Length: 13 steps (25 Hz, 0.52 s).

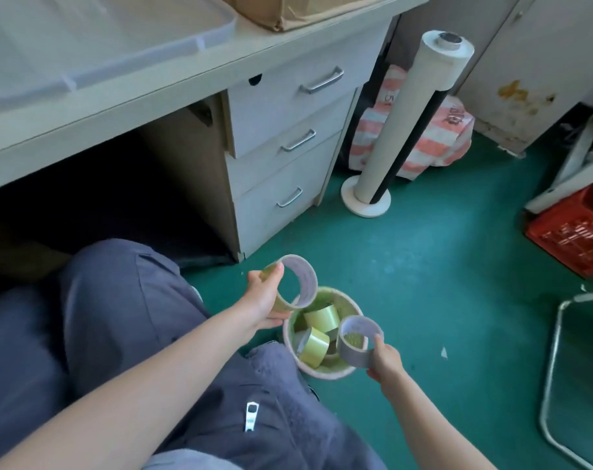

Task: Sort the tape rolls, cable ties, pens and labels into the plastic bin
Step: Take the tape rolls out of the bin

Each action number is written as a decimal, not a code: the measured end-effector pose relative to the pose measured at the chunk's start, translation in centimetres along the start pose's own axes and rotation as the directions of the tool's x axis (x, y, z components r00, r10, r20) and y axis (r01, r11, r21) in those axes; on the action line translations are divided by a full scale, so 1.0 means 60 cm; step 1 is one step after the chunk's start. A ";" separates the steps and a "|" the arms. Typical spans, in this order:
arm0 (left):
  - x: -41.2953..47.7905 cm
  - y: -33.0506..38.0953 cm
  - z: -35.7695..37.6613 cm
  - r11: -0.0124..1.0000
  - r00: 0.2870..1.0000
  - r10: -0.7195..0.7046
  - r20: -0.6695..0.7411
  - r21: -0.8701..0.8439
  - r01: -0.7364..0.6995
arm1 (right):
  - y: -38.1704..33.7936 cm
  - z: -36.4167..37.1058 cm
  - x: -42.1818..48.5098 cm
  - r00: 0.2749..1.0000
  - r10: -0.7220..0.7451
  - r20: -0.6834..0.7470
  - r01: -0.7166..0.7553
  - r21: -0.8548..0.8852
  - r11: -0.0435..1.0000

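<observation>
My left hand [266, 296] grips a large yellowish tape roll [297, 281] by its rim, held above the floor. My right hand [385, 362] pinches a smaller tape roll [356, 340] at the right rim of a small round bucket [325, 371]. The bucket stands on the green floor by my knee and holds several more yellowish tape rolls [317, 344]. A translucent plastic bin [95, 39] sits on the desk at the upper left. No cable ties, pens or labels are visible.
A desk with three drawers [288, 144] is ahead. A white tower fan [407, 120] stands beside it, with a striped bag [434, 144] behind. A red crate [576, 232] is at the right, a metal chair frame [552, 368] below it. A cardboard box [305, 11] sits on the desk.
</observation>
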<state>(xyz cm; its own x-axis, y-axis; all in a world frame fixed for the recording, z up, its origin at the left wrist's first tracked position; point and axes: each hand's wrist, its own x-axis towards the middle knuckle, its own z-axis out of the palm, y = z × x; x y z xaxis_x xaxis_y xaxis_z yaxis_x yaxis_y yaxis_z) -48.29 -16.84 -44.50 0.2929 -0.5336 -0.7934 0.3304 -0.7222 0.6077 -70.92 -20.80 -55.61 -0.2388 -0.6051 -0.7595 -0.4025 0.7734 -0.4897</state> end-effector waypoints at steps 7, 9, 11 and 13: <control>0.020 -0.015 0.009 0.999 0.999 -0.022 0.031 0.041 0.021 | 0.010 -0.002 0.017 0.979 0.095 0.179 -0.103 0.041 0.994; 0.023 -0.019 0.012 0.997 0.999 -0.026 0.043 0.069 0.023 | -0.006 0.001 0.009 0.978 0.029 0.207 -0.043 0.064 0.997; 0.025 -0.026 0.016 0.994 0.997 -0.033 0.064 0.105 0.026 | -0.027 0.013 -0.010 0.969 -0.044 0.242 0.006 0.159 0.987; 0.025 -0.031 0.020 0.990 0.994 -0.051 0.093 0.133 0.038 | -0.054 0.033 -0.040 0.927 -0.132 0.350 0.029 0.284 0.958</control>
<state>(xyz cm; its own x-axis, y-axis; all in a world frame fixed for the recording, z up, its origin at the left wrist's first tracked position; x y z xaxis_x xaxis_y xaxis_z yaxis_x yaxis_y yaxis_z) -49.54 -16.86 -46.86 0.1912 -0.5350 -0.8230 0.2190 -0.7940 0.5670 -67.25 -21.47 -53.04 0.1412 -0.5974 -0.7894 -0.1417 0.7770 -0.6133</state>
